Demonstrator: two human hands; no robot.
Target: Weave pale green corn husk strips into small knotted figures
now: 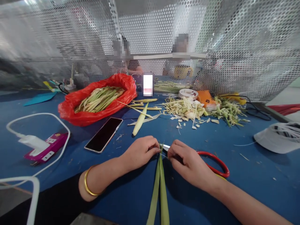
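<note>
My left hand [142, 153], a gold bangle on its wrist, pinches the gathered tip of long green leaf strips [164, 190]. The strips run down from there toward me in two parts. At that tip, a thin thread [165, 155] stretches across to my right hand [185, 158], whose fingers are closed on it. Scissors with red handles [225, 170] lie on the table behind my right hand, which hides their middle. Their blades show between the two hands. Just beyond my hands lies a pale green pod-shaped leaf bundle [140, 120].
Left of centre are a red plastic bag [70, 115] of leaf strips, a phone [103, 135] and a purple power strip [55, 145] with a white cable. Leaf scraps [185, 107] and a tape roll [188, 93] lie ahead. A white thread spool [269, 139] sits right. People sit behind a perforated screen [150, 28].
</note>
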